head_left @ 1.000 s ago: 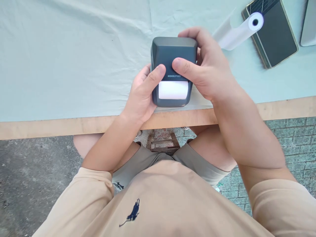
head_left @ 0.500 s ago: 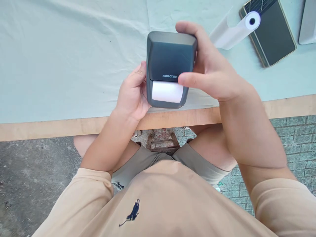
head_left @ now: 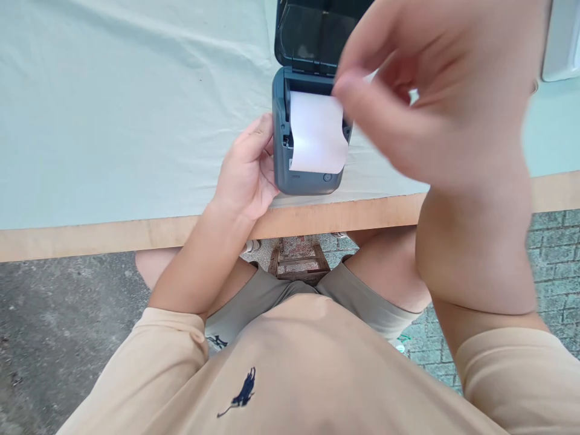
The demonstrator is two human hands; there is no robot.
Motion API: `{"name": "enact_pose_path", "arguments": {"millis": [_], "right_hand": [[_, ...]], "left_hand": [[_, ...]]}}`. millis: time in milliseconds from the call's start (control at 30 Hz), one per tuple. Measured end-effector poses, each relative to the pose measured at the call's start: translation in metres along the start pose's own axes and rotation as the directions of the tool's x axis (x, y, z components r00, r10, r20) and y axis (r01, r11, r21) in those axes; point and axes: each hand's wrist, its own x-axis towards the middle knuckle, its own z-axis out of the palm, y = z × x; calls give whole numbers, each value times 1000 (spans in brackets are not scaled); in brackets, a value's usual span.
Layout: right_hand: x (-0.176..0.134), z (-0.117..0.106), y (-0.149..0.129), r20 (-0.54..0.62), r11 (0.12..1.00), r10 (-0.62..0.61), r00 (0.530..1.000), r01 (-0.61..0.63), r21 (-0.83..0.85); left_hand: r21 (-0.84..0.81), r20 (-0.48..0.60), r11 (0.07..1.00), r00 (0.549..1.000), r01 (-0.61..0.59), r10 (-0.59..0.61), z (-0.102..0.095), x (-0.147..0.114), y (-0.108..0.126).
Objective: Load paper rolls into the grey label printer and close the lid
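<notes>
Gripping the printer (head_left: 312, 183) by its side, the left hand (head_left: 247, 166) holds it over the desk (head_left: 136, 151), lid (head_left: 308, 36) up, paper (head_left: 318, 133) showing; the blurred right hand (head_left: 435, 103) curls nearby, its hold impossible to tell.

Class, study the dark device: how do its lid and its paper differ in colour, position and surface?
Colour: the lid is dark; the paper is white.
Position: the lid stands open at the device's far end; the paper lies over its body, lower in the picture.
Surface: the lid's inside looks glossy; the paper looks matte.
Shared: both are on one device.
</notes>
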Motion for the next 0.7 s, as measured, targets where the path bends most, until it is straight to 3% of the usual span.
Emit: {"name": "enact_pose_path", "arguments": {"millis": [67,133,233,300,400,500,600,700], "right_hand": [[0,4,-1,29,946,-67,997,73,-315],[1,8,1,93,838,-43,995,87,-539],[4,15,4,162,737,1,987,109,-667],[5,18,5,154,718,-3,988,110,-687],[4,16,0,168,733,4,986,111,-671],[-1,1,-2,144,830,-53,988,124,-544],[-11,-22,7,-44,973,-102,994,90,-215],[-14,-35,28,-189,999,-30,982,27,-20]], "left_hand": [[12,13,1000,1000,-8,8,1,-2,0],[20,35,1000,999,-7,7,3,-3,-1],[24,55,1000,998,-4,3,3,-3,-3],[26,60,1000,998,1,-2,2,-4,-4],[24,74,1000,997,2,-4,1,-4,-4],[1,64,1000,998,16,-16,-1,-1,-3],[-45,9,999,1000,23,-23,-2,3,0],[-92,-28,995,999,26,-29,-3,6,3]]}}
